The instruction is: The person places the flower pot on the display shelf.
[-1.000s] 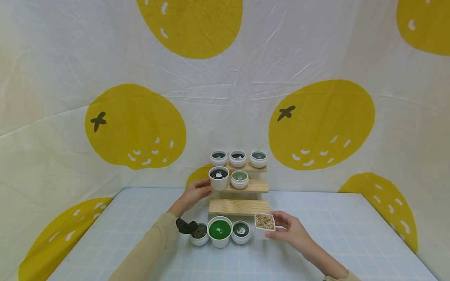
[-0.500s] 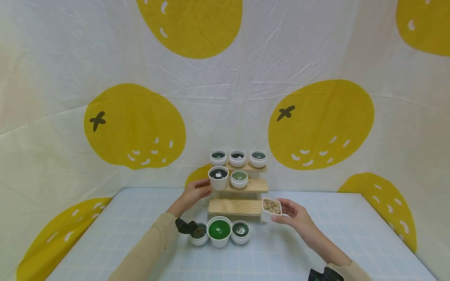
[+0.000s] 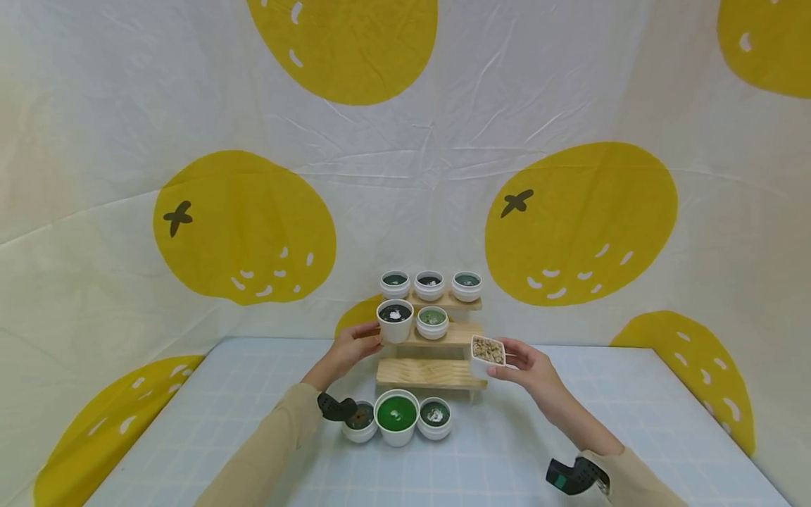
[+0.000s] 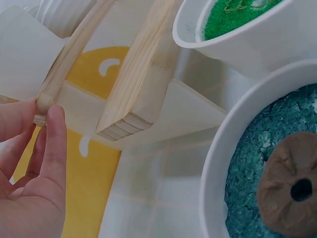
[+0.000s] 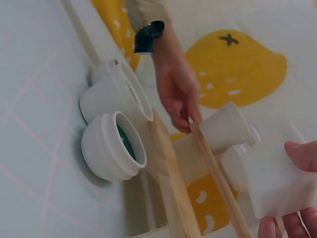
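Note:
At the left end of the tiered wooden stand's middle board (image 3: 465, 334), my left hand (image 3: 347, 352) pinches the wood between thumb and fingers, as the left wrist view shows. A taller white cup (image 3: 395, 331) with a dark, white-flecked top stands on that board beside these fingers. My right hand (image 3: 529, 370) grips a square white pot (image 3: 479, 367) filled with tan granules, thumb on the near side and fingers around behind. In the head view this pot overlaps the right end of the stand, between the middle board and the lowest board (image 3: 424, 373).
A round white pot (image 3: 432, 327) with a green top shares the middle board. Three white pots stand on the top board (image 3: 443, 301). In front of the stand are a brown-topped pot (image 3: 360, 431), a bright green cup (image 3: 396, 415) and a dark-topped pot (image 3: 434, 422).
My right hand has carried the square pot up and back, from in front of the stand to its right end. The left hand stays at the middle board.

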`<state>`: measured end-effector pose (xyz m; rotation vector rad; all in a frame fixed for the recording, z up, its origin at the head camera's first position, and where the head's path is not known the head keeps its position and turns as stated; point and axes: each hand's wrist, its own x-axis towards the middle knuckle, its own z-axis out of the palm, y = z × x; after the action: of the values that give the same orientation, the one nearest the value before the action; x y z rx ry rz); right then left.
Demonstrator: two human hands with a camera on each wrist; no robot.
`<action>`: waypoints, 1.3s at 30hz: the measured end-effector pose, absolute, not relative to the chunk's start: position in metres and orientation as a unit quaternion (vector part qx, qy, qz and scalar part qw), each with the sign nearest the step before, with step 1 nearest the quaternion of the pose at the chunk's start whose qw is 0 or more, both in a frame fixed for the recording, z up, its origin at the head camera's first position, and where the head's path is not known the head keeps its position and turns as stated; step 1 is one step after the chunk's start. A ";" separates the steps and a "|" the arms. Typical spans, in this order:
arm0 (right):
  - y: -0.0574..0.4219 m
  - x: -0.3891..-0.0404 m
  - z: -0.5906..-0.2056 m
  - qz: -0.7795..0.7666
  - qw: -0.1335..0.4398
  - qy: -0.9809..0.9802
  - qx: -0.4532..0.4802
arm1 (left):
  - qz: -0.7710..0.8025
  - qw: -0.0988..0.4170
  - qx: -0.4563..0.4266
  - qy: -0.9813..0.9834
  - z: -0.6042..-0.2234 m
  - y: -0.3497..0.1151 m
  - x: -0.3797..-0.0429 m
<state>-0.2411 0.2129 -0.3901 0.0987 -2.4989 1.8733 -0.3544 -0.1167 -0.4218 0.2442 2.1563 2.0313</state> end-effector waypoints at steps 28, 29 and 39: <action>0.208 -0.294 -0.385 0.566 0.058 -0.820 0.059 | 0.678 0.088 0.078 0.725 -0.420 -0.116 -0.355; 0.209 -0.296 -0.385 0.567 0.059 -0.819 0.060 | 0.678 0.087 0.080 0.725 -0.420 -0.116 -0.355; 0.209 -0.311 -0.392 0.573 0.058 -0.815 0.064 | 0.691 0.086 0.075 0.714 -0.422 -0.115 -0.356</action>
<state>-0.3106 0.2090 -0.3917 0.1947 -2.4704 1.7366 -0.3555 -0.1151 -0.4222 0.2247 2.1282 2.0593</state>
